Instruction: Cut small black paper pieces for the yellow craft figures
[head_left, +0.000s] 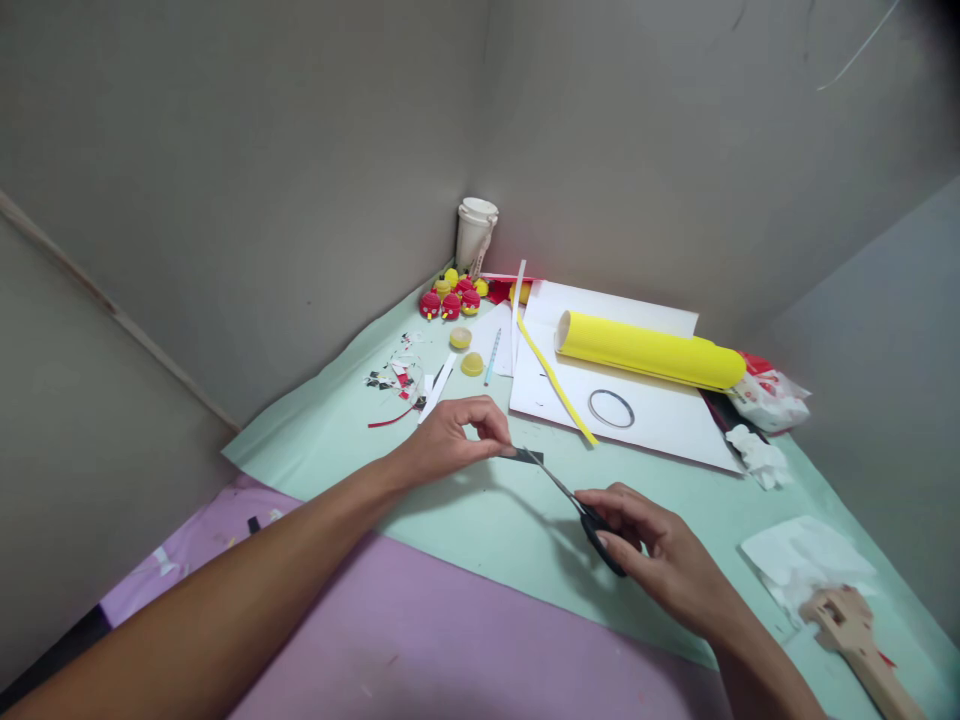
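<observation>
My left hand (461, 438) pinches a small black strip (531, 457) between thumb and fingertips, above the pale green table cover (480, 530). In my right hand (652, 545) is a pair of scissors (559, 484) with black handles. The blades point up and left, and their tips meet the black strip close to my left fingertips. Whether the blades are parted cannot be made out. Beyond my left hand lie a white strip (438, 388), a thin red strip (390, 418) and small paper scraps (394, 375).
Small red and yellow figures (450, 300) stand before a white cup (476, 228). Two yellow domed pieces (472, 364) sit near a pen (493, 357). White board (660, 435) carries a yellow roll (649, 350), yellow strip (555, 380) and ring (611, 408). A glue gun (847, 625) lies right.
</observation>
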